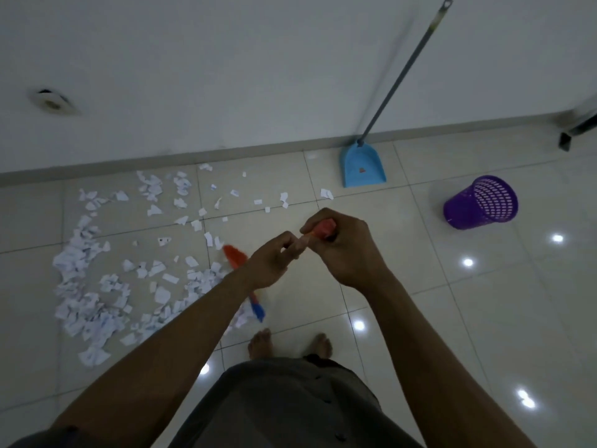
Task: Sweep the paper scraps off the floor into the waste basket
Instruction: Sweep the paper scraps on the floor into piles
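Note:
White paper scraps (pixel 97 286) lie scattered over the tiled floor at left and centre, thickest at the lower left. I hold a broom upright by its handle: my right hand (pixel 342 250) grips the red top end (pixel 324 228), and my left hand (pixel 274 263) grips the handle just below it. The broom's orange and blue head (pixel 235 257) sits on the floor among the scraps, partly hidden behind my left forearm. A purple waste basket (pixel 481 202) stands tilted on the floor at the right, apart from the scraps.
A blue dustpan (pixel 361 166) with a long grey handle (pixel 403 72) leans against the white wall beyond the scraps. My bare feet (pixel 290 345) stand just below the broom head. A dark object (pixel 578 130) sits at the far right by the wall.

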